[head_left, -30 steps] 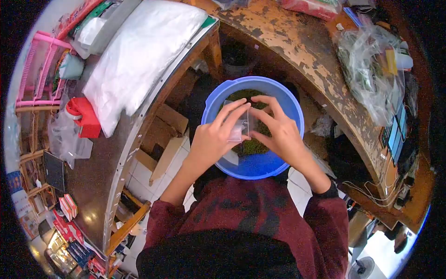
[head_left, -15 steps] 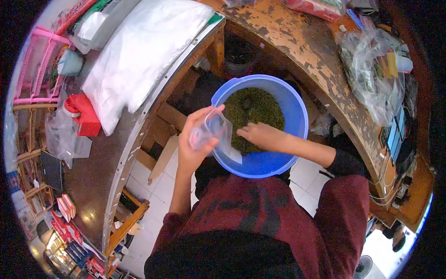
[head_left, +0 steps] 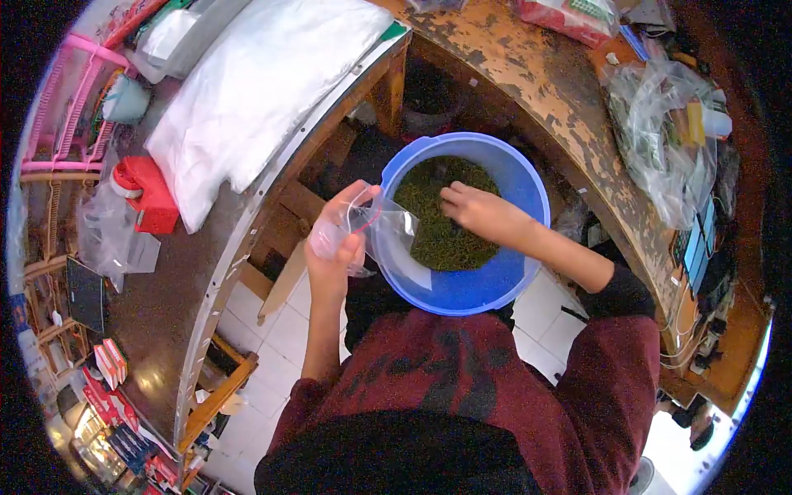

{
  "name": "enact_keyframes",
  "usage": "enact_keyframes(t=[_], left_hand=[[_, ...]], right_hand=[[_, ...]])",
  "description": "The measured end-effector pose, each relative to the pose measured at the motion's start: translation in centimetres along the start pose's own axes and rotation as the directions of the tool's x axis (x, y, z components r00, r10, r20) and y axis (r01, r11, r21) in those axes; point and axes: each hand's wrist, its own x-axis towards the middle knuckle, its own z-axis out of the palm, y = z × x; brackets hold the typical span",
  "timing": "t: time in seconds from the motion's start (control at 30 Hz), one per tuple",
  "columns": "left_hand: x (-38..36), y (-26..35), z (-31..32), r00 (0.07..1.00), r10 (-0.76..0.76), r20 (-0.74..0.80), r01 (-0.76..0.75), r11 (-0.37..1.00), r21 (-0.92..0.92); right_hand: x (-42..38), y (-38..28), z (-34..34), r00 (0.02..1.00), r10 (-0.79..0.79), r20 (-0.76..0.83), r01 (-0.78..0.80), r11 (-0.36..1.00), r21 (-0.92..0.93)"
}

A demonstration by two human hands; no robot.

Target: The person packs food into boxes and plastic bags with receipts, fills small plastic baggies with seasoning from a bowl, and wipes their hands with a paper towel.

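A blue tub (head_left: 538, 198) stands in front of my lap, with a layer of dry green chopped plant material (head_left: 450, 247) in the bottom. My left hand (head_left: 330, 252) is closed on a clear plastic bag (head_left: 392, 227) with a thin red line near its mouth. The bag hangs over the tub's left rim. Inside the tub, my right hand (head_left: 483, 216) is above the plant material, its fingers curled and pressed together. Whatever lies between those fingertips is hidden.
A dark table on the left carries a white plastic sheet stack (head_left: 264, 91) and a red tape dispenser (head_left: 153, 198). On the worn wooden table (head_left: 528, 78) to the right lies a crumpled clear bag (head_left: 660, 132). A wooden stool-like frame (head_left: 223, 396) stands low at left.
My right hand has moved up and right within the tub, away from the bag. My left hand has shifted slightly left and down with the bag, whose mouth is turned differently.
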Motion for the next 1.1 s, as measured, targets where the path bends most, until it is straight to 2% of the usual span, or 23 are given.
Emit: enact_keyframes(t=[0.03, 0.07, 0.1, 0.17, 0.2, 0.27, 0.3, 0.37, 0.4, 0.43, 0.5, 0.57, 0.63, 0.7, 0.77, 0.83, 0.9, 0.93, 1.03, 1.1], left_hand=[[0.2, 0.0, 0.0, 1.000, 0.002, -0.008, -0.002, 1.000, -0.012], [0.3, 0.0, 0.1, 1.000, 0.004, -0.015, -0.004, 1.000, -0.023], [0.4, -0.1, 0.2, 1.000, 0.001, -0.013, -0.001, 1.000, -0.023], [0.6, -0.3, 0.5, 0.999, -0.015, -0.050, 0.011, 0.997, -0.078], [0.7, -0.2, 0.6, 0.999, -0.016, -0.049, 0.012, 0.997, -0.080], [0.8, 0.2, 0.9, 0.997, -0.058, -0.056, 0.051, 0.991, -0.124], [0.9, 0.0, 0.9, 0.996, -0.059, -0.060, 0.051, 0.991, -0.123], [1.1, -0.7, 0.7, 0.998, -0.047, -0.037, 0.041, 0.988, -0.151], [1.2, -0.6, 0.9, 0.998, -0.047, -0.038, 0.041, 0.988, -0.148], [1.2, -0.4, 1.2, 0.998, -0.054, -0.022, 0.050, 0.988, -0.146], [1.4, -0.4, 1.5, 0.998, -0.060, -0.004, 0.059, 0.988, -0.141], [1.5, -0.5, 1.7, 1.000, -0.028, 0.003, 0.028, 0.993, -0.110], [1.6, -0.5, 1.9, 0.999, -0.036, 0.022, 0.038, 0.994, -0.101], [1.7, -0.5, 2.1, 0.998, -0.044, 0.042, 0.048, 0.994, -0.094], [1.9, -0.7, 2.3, 0.994, -0.075, 0.081, 0.081, 0.995, -0.062], [1.9, -0.8, 2.8, 0.991, -0.095, 0.095, 0.102, 0.992, -0.072], [2.1, -0.9, 3.4, 0.987, -0.116, 0.110, 0.125, 0.989, -0.080], [2.1, -0.9, 3.8, 0.990, -0.098, 0.106, 0.105, 0.993, -0.063], [2.2, -1.1, 4.6, 0.991, -0.071, 0.110, 0.075, 0.996, -0.039], [2.2, -1.0, 4.6, 0.991, -0.063, 0.115, 0.067, 0.997, -0.032]], right_hand=[[-0.6, 0.3, -0.1, 0.999, 0.013, -0.053, -0.013, 1.000, -0.008], [-1.4, -0.6, -0.2, 0.996, 0.090, -0.007, -0.089, 0.995, 0.039], [-2.2, -1.4, 0.4, 0.996, 0.092, -0.006, -0.092, 0.995, 0.041], [-3.8, -3.2, 1.7, 0.986, 0.114, 0.121, -0.140, 0.961, 0.236], [-4.0, -4.3, 1.3, 0.986, 0.116, 0.123, -0.142, 0.961, 0.235], [-3.8, -6.4, 0.1, 0.970, 0.232, 0.077, -0.233, 0.782, 0.578], [-3.9, -6.9, 0.1, 0.970, 0.229, 0.079, -0.231, 0.782, 0.579], [-4.0, -7.6, 0.2, 0.873, 0.487, -0.006, -0.319, 0.581, 0.749], [-4.2, -7.5, 0.6, 0.840, 0.534, -0.095, -0.281, 0.578, 0.766], [-4.4, -7.4, 0.9, 0.840, 0.534, -0.096, -0.279, 0.577, 0.768], [-4.5, -7.1, 0.8, 0.594, 0.791, 0.145, -0.405, 0.138, 0.904], [-5.4, -6.5, 0.9, 0.608, 0.787, 0.104, -0.352, 0.150, 0.924], [-5.9, -6.2, -1.3, 0.533, 0.832, 0.151, -0.127, -0.098, 0.987], [-7.1, -5.9, -2.5, 0.507, 0.851, 0.141, -0.120, -0.092, 0.989], [-8.5, -5.7, -3.2, 0.366, 0.929, 0.056, 0.005, -0.062, 0.998], [-9.3, -5.5, -3.9, 0.341, 0.938, 0.058, 0.009, -0.065, 0.998], [-9.7, -5.4, -4.3, 0.223, 0.975, 0.004, 0.124, -0.033, 0.992], [-10.3, -5.1, -4.5, 0.249, 0.968, 0.020, 0.020, -0.026, 0.999], [-10.6, -4.8, -4.4, 0.201, 0.977, -0.065, 0.026, 0.061, 0.998], [-10.8, -4.7, -3.9, 0.207, 0.976, -0.065, 0.032, 0.060, 0.998]])
